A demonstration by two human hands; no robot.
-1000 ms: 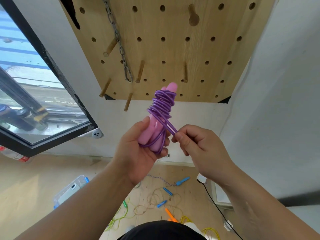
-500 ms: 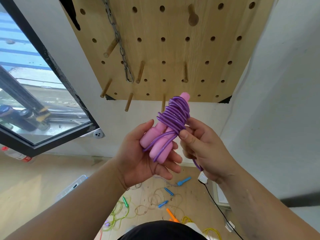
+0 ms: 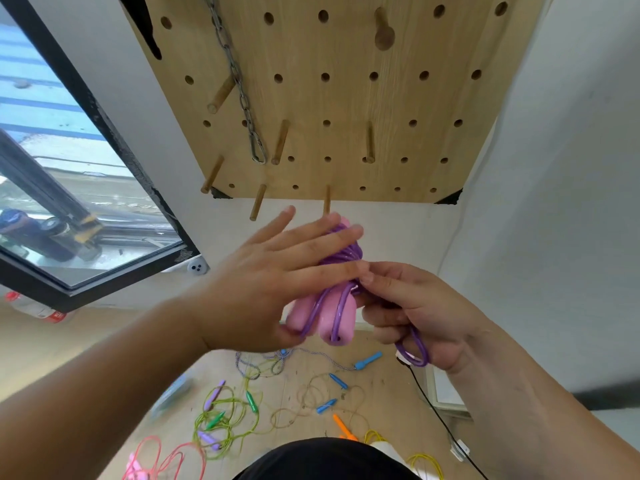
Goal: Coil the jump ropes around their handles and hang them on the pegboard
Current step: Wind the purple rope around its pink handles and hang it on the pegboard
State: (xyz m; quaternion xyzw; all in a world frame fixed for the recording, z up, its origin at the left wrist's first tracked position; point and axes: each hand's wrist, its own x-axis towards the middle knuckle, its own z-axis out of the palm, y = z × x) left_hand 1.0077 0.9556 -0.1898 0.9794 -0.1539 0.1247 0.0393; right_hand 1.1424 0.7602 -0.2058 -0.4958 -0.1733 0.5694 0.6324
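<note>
A purple jump rope [image 3: 341, 258] is coiled around its two pink handles [image 3: 337, 317], held up in front of the wooden pegboard [image 3: 346, 98]. My left hand [image 3: 277, 271] lies over the bundle with its fingers straight and spread, the thumb under the handles' lower ends. My right hand [image 3: 408, 310] pinches the rope at the coil's side, and a loose purple loop [image 3: 414, 348] hangs under its palm. Part of the coil is hidden behind my left fingers.
Several wooden pegs [image 3: 258, 206] stick out of the board, and a metal chain [image 3: 242, 98] hangs from it. Other jump ropes in green [image 3: 225, 417], pink [image 3: 162, 459], yellow and tan with blue handles [image 3: 369, 361] lie tangled on the floor. An open window [image 3: 69, 202] is at the left; a black cable [image 3: 436, 417] runs along the right wall.
My left hand has let go of the handles, turned palm down and spread over the bundle. The bundle has sunk a little, and my right hand still keeps the rope's loose loop.
</note>
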